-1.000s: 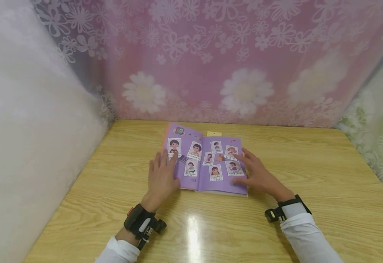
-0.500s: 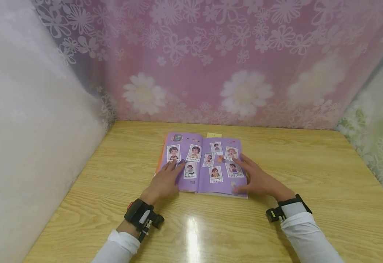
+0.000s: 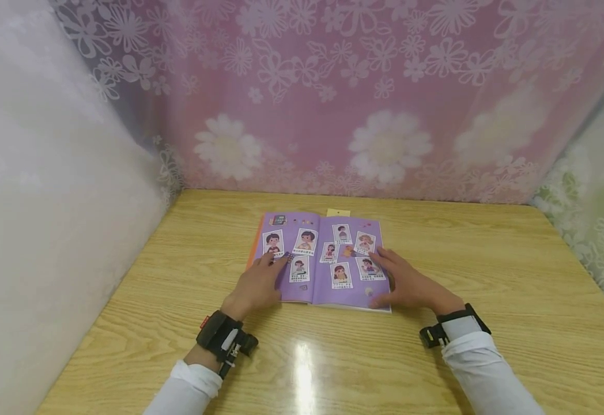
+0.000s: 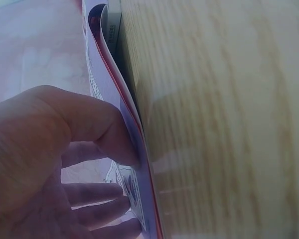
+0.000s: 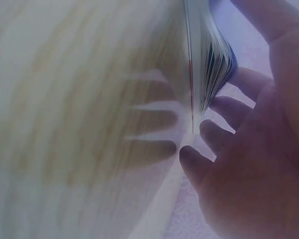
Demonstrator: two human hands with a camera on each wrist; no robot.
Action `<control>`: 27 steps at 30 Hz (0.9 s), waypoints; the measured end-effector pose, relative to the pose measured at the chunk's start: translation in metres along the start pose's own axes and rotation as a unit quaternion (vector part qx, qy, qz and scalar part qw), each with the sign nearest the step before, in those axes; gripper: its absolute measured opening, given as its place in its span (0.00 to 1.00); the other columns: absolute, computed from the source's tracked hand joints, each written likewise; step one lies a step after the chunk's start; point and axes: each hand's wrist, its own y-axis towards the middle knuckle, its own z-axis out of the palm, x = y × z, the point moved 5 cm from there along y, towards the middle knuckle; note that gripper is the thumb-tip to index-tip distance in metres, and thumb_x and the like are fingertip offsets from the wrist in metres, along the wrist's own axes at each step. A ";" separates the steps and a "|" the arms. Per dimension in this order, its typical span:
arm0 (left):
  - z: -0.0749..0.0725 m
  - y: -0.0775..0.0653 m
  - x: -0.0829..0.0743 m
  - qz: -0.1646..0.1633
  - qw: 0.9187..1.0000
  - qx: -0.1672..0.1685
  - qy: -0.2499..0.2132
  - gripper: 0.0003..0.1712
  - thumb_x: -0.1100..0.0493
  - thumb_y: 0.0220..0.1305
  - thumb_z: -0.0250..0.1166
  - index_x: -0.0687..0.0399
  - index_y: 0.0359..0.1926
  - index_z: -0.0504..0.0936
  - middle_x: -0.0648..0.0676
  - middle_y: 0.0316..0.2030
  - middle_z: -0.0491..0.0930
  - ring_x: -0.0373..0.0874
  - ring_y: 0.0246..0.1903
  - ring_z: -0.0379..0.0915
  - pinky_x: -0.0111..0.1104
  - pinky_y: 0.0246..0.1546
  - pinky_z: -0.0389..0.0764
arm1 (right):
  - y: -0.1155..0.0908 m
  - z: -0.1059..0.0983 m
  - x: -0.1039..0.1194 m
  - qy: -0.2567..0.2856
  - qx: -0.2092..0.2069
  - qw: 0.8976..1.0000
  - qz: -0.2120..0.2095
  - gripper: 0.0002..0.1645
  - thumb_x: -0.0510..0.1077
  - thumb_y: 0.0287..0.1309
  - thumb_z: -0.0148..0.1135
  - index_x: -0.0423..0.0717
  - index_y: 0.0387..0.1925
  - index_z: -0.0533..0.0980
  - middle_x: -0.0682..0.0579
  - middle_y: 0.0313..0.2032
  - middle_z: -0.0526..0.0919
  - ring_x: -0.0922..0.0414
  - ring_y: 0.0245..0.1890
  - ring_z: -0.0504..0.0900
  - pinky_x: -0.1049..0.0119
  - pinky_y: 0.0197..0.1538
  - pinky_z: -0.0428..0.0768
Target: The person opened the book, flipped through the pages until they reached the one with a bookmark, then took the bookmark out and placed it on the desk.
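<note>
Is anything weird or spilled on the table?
One thing stands out: a small yellow piece pokes out past the far edge of the open purple book. It looks odd because its color doesn't match, and I can't tell what it is. The white streak on the table looks like shining light, not a spill.

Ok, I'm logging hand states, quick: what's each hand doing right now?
Left hand: open, touching the left side of the book.
Right hand: open, touching its right side.
</note>
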 end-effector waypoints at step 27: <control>0.001 0.000 -0.053 -0.042 0.995 -0.074 0.048 0.58 0.12 0.33 0.42 0.47 0.56 0.69 0.58 0.48 0.71 0.55 0.45 0.65 0.45 0.37 0.72 | 0.008 -0.019 0.014 -0.005 -0.126 0.992 0.012 0.51 0.71 0.36 0.63 0.51 0.61 0.64 0.44 0.61 0.68 0.46 0.62 0.62 0.47 0.61 0.60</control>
